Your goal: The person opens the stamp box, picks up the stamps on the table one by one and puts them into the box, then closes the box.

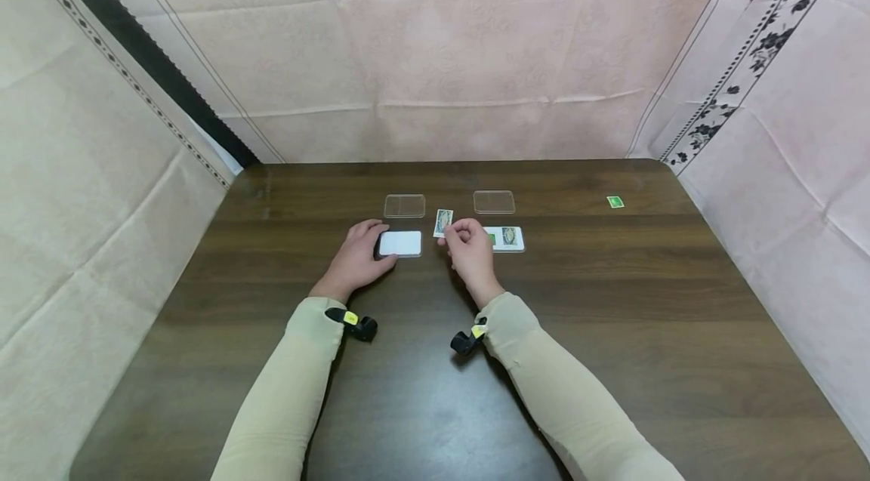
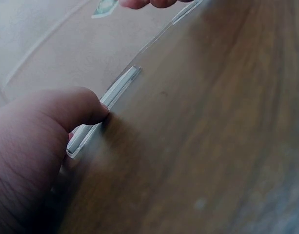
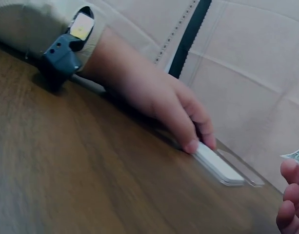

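Note:
My left hand [image 1: 355, 253] grips a shallow clear plastic case of blank white cards [image 1: 401, 243] by its left end, thumb at the near edge and fingers at the far one. In the left wrist view the thumb [image 2: 83, 105] presses the side of the case. My right hand [image 1: 473, 253] pinches a small printed card [image 1: 443, 220] by its lower part, held up off the table. Just right of that hand lies a second clear case [image 1: 519, 248] with printed cards in it, partly hidden by the fingers.
Two clear plastic lids, a left one [image 1: 404, 206] and a right one [image 1: 494, 202], lie behind the cases. A small green card [image 1: 615, 201] sits alone at the far right of the brown wooden table [image 1: 421, 390]. Pale cloth [image 1: 435, 50] hangs around the table.

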A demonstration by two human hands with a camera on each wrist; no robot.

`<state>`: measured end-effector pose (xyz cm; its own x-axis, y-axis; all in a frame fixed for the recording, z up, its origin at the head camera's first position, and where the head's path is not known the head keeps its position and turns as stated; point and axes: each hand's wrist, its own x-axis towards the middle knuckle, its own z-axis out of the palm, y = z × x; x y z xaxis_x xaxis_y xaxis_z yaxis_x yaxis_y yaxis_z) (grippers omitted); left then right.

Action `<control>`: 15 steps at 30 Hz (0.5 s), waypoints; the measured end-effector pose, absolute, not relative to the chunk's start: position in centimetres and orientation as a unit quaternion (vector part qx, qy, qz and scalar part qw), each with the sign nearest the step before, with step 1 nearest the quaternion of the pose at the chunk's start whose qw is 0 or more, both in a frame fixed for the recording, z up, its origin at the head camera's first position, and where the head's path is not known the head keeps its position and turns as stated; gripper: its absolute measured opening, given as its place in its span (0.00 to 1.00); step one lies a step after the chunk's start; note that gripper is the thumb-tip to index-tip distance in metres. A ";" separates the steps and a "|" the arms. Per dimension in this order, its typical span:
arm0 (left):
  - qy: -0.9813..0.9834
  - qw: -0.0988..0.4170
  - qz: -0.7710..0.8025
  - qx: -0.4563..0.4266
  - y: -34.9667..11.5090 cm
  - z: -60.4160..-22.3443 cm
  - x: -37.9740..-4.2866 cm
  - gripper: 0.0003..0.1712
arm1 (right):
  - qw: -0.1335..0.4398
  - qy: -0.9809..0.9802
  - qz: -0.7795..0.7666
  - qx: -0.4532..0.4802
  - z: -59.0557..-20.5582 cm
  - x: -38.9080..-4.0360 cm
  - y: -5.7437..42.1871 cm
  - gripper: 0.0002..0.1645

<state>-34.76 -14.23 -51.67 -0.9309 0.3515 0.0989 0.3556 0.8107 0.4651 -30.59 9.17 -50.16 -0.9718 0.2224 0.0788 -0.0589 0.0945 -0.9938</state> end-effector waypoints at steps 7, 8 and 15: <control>-0.954 0.008 -0.242 -0.179 -14.2 -51.7 -34.8 0.41 | 0.108 -0.802 0.585 -0.051 -50.6 -30.7 7.3 0.09; -0.954 0.008 -0.242 -0.178 -14.2 -51.7 -34.8 0.41 | 0.108 -0.811 0.572 -0.052 -50.6 -30.8 7.1 0.09; -0.954 0.004 -0.243 -0.176 -14.1 -51.7 -35.0 0.41 | 0.100 -0.873 0.473 -0.061 -50.4 -31.0 5.8 0.11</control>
<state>-34.96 -14.12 -51.72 -0.9378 0.3345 0.0929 0.3381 0.8194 0.4630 -30.98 5.82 -50.39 -0.9727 0.2004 0.1173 0.0110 0.5443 -0.8388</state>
